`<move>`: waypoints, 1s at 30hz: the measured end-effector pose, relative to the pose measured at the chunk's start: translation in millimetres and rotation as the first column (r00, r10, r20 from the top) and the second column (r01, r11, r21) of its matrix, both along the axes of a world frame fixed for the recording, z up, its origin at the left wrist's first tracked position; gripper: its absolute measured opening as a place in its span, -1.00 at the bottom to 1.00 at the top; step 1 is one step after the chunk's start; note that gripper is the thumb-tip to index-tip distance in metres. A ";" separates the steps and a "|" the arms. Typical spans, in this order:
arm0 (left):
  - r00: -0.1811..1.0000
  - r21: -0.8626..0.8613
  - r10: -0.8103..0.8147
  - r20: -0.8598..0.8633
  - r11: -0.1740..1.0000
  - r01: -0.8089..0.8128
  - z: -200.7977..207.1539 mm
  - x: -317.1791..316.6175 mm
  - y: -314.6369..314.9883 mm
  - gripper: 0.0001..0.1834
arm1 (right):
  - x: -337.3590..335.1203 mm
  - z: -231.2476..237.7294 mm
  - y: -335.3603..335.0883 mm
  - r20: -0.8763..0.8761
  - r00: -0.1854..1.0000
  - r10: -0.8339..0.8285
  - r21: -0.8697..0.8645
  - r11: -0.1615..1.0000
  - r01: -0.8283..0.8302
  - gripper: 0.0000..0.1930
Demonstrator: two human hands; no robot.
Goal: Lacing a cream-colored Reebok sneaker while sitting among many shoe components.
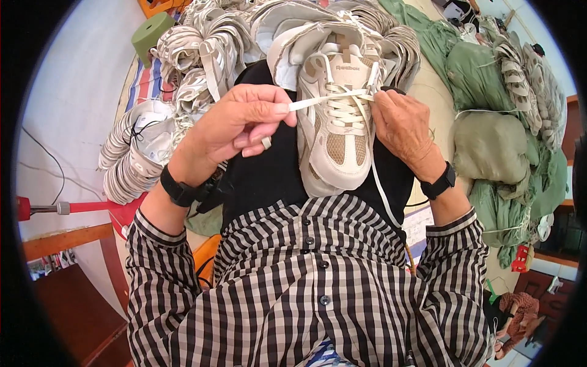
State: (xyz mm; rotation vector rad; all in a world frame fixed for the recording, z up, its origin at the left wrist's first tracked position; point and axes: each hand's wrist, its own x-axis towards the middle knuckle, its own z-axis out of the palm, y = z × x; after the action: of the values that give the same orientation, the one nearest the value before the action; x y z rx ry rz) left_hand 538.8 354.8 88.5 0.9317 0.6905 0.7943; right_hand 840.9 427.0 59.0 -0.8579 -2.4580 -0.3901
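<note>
A beige and white sneaker rests on my lap over black cloth, its toe toward me. White laces cross its tongue. My left hand pinches a flat white shoelace between thumb and forefinger, left of the shoe. The lace runs taut across the upper part of the tongue to the right side. There my right hand is closed at the eyelet edge, fingertips on the lace; exactly what they pinch is partly hidden. A loose lace end hangs down below my right hand.
Bundled shoe uppers lie beyond the shoe, with more stacks at the left. A green stool stands at the far left. Green sacks fill the right side. A red pole juts in from the left.
</note>
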 end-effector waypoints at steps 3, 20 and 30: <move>0.985 -0.006 -0.057 0.166 0.998 0.059 3.2 10.3 -4.9 -0.75 | -0.4 0.3 1.3 -0.008 1.000 0.012 -0.004 1.000 -0.012 -0.89; 0.834 0.363 0.485 -0.263 0.851 -0.381 4.0 -39.4 0.1 -0.77 | -2.7 7.0 -38.0 -0.273 0.955 -0.115 -0.496 0.868 -0.037 -0.80; 0.558 0.643 0.623 -0.548 0.741 -0.195 -21.7 -52.6 -6.6 -0.90 | 10.7 2.6 -30.6 -0.470 0.805 -0.362 -0.833 0.485 -0.268 -0.86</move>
State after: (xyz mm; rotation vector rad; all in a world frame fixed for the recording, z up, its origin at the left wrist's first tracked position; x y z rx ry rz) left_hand 486.1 348.2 66.7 1.6711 1.5335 1.0682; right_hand 851.6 396.5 61.6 -1.1891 -1.8704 1.1394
